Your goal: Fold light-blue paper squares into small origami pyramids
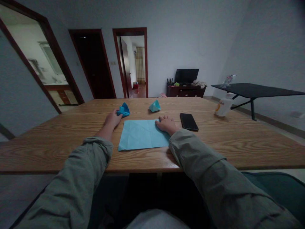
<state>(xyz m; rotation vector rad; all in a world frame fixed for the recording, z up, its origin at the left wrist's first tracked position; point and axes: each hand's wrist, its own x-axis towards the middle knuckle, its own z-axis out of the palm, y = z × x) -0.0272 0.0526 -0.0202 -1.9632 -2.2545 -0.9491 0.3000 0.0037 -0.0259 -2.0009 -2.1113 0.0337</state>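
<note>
A creased light-blue sheet of paper (pixel 143 135) lies flat on the wooden table (pixel 78 127) in front of me. My right hand (pixel 167 124) rests on the sheet's upper right corner, its fingers stretched out and holding nothing. Beyond the sheet's upper left corner, my left hand (pixel 113 118) grips a darker blue folded paper boat (pixel 124 110) between thumb and fingers. Another folded paper piece, light teal and pointed (pixel 155 106), stands beyond the sheet, apart from both hands.
To the right of my right hand lies a black phone (pixel 189 121). A white bottle (pixel 224 105) stands farther right on the table. Behind it is a black folding table (pixel 254 90) bearing a clear object. A television (pixel 187 76) sits on a dark cabinet (pixel 184 91) by the wall.
</note>
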